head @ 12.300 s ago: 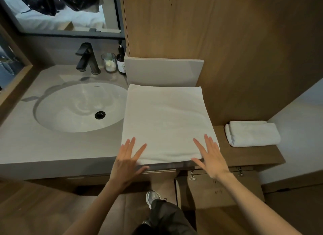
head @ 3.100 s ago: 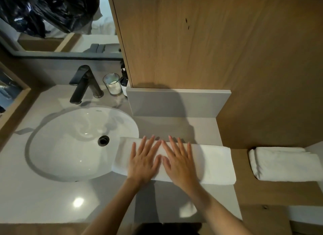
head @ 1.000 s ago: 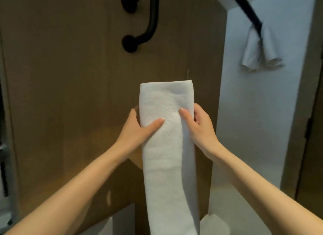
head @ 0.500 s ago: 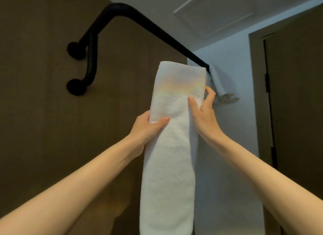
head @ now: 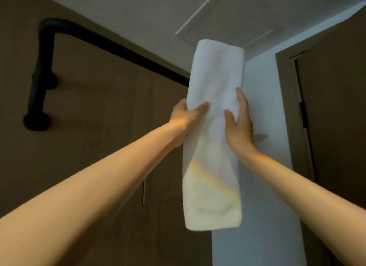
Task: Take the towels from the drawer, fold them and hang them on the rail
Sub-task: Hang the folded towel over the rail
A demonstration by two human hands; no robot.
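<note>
Left hand grip: the left hand (head: 185, 115) is clamped on the left edge of the towel (head: 214, 71), with the thumb laid across the front face and the fingers tucked out of sight behind the cloth.
Right hand grip: the right hand (head: 239, 125) pinches the right edge. The thumb presses on the front, 1 finger stretches up along the edge, and the others wrap behind.
Towel: white, folded into 1 long narrow strip and held upright in the air between the 2 hands. The top end is rounded over. The bottom end hangs free well below the hands, with a band of rainbow-tinted light across the lower half.
Towel and rail: the upper part of the towel is in front of the rail (head: 122, 52), whose right end disappears behind the towel's left edge. I cannot tell whether the cloth touches the bar.
Rail: a black pipe fixed to the wood wall (head: 95, 111) by 2 round mounts (head: 37, 123) at the left. It rises, bends, and runs right toward the towel.
Arms: both bare forearms reach up and forward and converge on the towel about a third of the way down it, the hands level with each other.
Surroundings: a white wall (head: 263, 99) is behind the towel, a dark door (head: 334, 107) is to the right, and the ceiling (head: 158, 12) is overhead.
</note>
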